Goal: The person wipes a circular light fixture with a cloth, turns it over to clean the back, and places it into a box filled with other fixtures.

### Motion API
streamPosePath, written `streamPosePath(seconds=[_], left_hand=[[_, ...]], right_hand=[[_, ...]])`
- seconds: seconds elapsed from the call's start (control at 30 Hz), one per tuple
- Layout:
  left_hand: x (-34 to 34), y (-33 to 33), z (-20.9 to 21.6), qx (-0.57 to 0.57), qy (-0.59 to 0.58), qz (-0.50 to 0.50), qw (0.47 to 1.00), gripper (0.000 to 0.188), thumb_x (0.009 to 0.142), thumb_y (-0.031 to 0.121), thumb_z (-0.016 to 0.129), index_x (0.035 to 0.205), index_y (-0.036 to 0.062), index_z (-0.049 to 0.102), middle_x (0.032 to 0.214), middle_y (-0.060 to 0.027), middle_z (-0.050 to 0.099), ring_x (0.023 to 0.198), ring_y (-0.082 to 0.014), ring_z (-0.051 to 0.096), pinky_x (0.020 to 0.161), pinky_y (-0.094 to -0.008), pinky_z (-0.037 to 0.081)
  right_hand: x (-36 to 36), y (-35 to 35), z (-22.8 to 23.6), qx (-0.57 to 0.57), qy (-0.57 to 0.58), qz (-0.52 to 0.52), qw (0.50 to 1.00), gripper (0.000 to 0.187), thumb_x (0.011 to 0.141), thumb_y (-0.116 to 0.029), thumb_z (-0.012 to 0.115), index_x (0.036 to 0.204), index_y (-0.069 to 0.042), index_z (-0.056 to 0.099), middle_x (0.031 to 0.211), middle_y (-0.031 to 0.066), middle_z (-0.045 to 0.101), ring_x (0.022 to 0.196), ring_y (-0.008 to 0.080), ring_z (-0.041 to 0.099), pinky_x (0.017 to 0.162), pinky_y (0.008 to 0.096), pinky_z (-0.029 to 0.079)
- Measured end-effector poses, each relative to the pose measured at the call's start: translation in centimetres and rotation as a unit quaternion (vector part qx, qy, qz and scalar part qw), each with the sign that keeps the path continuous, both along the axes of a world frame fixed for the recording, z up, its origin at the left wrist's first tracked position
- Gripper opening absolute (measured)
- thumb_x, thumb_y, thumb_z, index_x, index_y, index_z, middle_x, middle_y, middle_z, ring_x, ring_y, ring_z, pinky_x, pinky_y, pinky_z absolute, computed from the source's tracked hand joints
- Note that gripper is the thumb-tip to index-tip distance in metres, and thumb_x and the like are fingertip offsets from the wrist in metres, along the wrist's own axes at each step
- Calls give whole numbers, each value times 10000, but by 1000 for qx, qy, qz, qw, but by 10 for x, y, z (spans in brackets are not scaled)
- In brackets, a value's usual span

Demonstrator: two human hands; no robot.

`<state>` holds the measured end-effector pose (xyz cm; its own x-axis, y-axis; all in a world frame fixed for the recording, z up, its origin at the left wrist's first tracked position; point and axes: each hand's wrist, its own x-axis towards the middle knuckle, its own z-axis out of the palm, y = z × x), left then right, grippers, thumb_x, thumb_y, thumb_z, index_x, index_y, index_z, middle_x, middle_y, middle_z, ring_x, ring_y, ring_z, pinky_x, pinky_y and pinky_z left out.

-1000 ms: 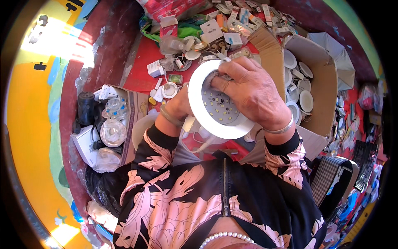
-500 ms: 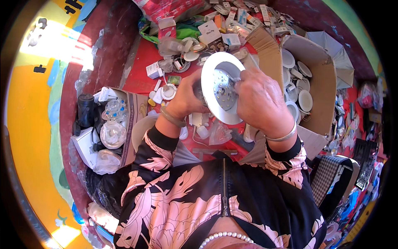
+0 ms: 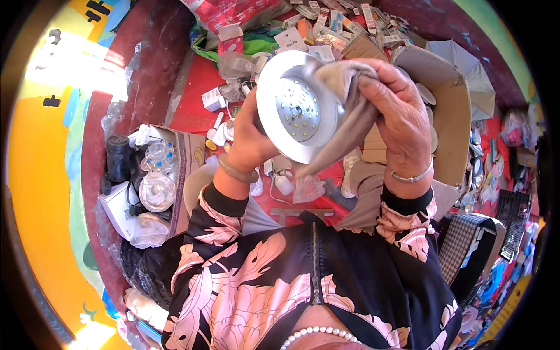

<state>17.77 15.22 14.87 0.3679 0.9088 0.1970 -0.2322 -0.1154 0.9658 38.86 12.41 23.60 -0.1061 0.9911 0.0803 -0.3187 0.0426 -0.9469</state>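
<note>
A round white LED downlight (image 3: pixel 286 144) with a wide rim is held up in front of me, its dotted LED plate facing up toward me. My left hand (image 3: pixel 251 129) grips it from the left side, fingers partly hidden behind the rim. In my right hand (image 3: pixel 402 111) a grey-brown cloth (image 3: pixel 359 105) is pinched between thumb and fingers. The cloth hangs against the right side of the downlight's rim, and its edge is blurred by motion.
On the right stands an open cardboard box (image 3: pixel 452 111) with round white lights inside. A carton (image 3: pixel 189 175) at the left holds plastic-wrapped items and a black cylinder (image 3: pixel 119 157). Small packages (image 3: pixel 335 23) crowd the red cloth beyond my hands.
The downlight has moved left and slightly up, its face turned more toward me. My right hand has come out of its bowl to the right, and the cloth now shows spread out.
</note>
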Motion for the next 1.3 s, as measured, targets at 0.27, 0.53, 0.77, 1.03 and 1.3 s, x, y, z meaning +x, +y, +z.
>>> streamPosePath(seconds=[0.27,0.53,0.77,1.03,1.3], left_hand=[[7,-4,-8,104,69,5,992,864,547,111,850,1279,20,400,1190,-109,518,1093,-186,511,934,-324,407],[8,-6,-6,195,111,66,972,787,524,119,849,1210,23,475,1188,-144,524,1103,-273,519,941,-347,401],[4,-6,2,161,128,89,975,854,523,75,843,1258,14,412,1183,-111,528,1087,-189,525,928,-316,414],[8,-4,5,178,76,76,978,820,529,81,836,1234,0,426,1193,-124,526,1084,-213,533,962,-344,387],[8,1,1,409,193,171,875,692,538,34,770,1167,-27,488,1127,-190,559,1100,-347,518,951,-410,405]], right_hand=[[-44,-7,-16,74,-228,-52,969,151,794,-2,557,914,36,640,784,53,627,695,108,586,624,232,471],[-3,-1,-6,145,-400,237,873,187,714,6,506,822,-13,658,774,131,579,660,249,626,606,343,494],[49,-3,7,142,-486,-69,859,210,738,71,496,885,12,635,767,106,578,710,202,618,612,309,483],[8,8,-11,280,-497,-37,820,217,748,44,532,940,12,626,869,104,562,787,221,587,702,303,464],[-5,4,-27,248,-531,116,802,120,724,-42,530,794,-3,620,775,139,557,781,323,548,694,387,450]])
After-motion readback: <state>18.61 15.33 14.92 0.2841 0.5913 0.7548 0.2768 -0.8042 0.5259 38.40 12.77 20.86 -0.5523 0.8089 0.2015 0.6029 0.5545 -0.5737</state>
